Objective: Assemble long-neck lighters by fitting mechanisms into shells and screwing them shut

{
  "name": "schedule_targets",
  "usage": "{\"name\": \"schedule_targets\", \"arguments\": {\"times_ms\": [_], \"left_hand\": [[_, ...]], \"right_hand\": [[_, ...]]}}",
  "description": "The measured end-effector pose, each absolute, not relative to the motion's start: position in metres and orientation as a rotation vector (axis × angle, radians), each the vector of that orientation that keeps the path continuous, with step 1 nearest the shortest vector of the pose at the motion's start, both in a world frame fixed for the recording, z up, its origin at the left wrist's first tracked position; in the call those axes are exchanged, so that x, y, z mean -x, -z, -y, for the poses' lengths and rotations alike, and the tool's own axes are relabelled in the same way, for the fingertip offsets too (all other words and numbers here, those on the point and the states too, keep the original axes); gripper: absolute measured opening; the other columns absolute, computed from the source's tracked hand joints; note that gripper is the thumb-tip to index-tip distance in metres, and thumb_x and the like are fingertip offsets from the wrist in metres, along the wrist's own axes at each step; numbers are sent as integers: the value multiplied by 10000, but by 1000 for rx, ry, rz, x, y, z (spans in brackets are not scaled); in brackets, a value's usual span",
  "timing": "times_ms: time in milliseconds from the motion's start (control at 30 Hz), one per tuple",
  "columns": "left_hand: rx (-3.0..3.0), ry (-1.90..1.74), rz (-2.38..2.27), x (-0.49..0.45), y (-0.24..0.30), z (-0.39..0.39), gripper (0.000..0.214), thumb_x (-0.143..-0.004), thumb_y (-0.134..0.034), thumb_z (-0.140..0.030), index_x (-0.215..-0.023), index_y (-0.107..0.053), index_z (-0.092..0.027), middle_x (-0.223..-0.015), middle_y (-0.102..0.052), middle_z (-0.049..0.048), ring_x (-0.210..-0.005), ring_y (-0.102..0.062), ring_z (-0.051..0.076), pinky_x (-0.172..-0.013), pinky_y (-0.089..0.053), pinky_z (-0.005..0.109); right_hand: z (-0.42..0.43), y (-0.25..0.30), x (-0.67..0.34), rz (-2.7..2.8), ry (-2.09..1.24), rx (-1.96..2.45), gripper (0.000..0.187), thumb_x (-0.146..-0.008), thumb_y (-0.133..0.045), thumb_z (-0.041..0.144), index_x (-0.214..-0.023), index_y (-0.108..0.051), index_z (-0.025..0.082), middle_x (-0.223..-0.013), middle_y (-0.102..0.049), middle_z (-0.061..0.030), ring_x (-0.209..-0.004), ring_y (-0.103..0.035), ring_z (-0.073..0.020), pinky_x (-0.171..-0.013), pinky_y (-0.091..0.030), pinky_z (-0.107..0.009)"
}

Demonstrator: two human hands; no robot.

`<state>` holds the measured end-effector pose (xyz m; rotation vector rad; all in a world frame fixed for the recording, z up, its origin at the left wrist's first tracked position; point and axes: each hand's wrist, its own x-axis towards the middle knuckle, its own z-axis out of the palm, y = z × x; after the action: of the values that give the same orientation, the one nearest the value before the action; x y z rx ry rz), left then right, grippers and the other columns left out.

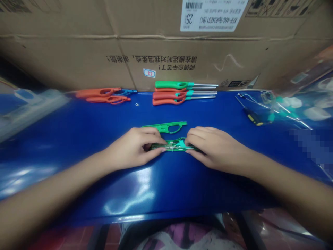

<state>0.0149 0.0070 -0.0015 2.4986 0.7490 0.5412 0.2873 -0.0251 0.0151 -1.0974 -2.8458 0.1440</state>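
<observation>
A green lighter casing half (179,149) lies on the blue table with its inner parts showing: a clear tube, a thin white wire and a teal trigger piece (181,143). My left hand (139,145) pinches its left end between thumb and fingers. At the other end, my right hand (209,146) grips the casing near the teal piece, its fingertips partly covering it. Just behind lies a second green casing half (171,127) with a finger loop, close to my left fingers.
Assembled lighters (169,98) with metal rods lie against the cardboard wall (85,62). Orange casing halves (104,94) are left of them. At right are a screwdriver (252,116) and loose wired parts (283,107). A clear plastic tray (33,107) stands at left.
</observation>
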Motion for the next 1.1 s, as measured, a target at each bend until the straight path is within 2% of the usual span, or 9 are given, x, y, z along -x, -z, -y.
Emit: {"name": "schedule_targets", "arguments": {"times_ms": [500,900,1100], "left_hand": [[-2467,-537,-749,-15,0,-8,189,-943,-642,-286,-1054,-756,-184,-980,-716,71,-826,-674,161,-738,-539,264],[-2449,-546,-744,-15,1,-6,191,-951,-632,-279,-1049,-771,-192,-951,-702,65,-808,-657,152,-720,-532,261],[-2457,-544,-745,-14,1,-6,184,-952,-634,-262,-1052,-770,-189,-959,-693,56,-805,-652,141,-719,-520,250]], "right_hand": [[27,-16,-287,2848,-164,1101,172,-1017,-475,287,-982,-605,181,-984,-638,-50,-837,-586,-179,-694,-414,-308],[26,-11,-287,2701,-301,1144,136,-1008,-489,239,-975,-617,207,-942,-678,-28,-855,-623,-168,-707,-414,-282],[26,-16,-289,2725,-401,1153,141,-990,-495,181,-1050,-620,205,-1006,-678,-23,-905,-636,-172,-732,-428,-288]]}}
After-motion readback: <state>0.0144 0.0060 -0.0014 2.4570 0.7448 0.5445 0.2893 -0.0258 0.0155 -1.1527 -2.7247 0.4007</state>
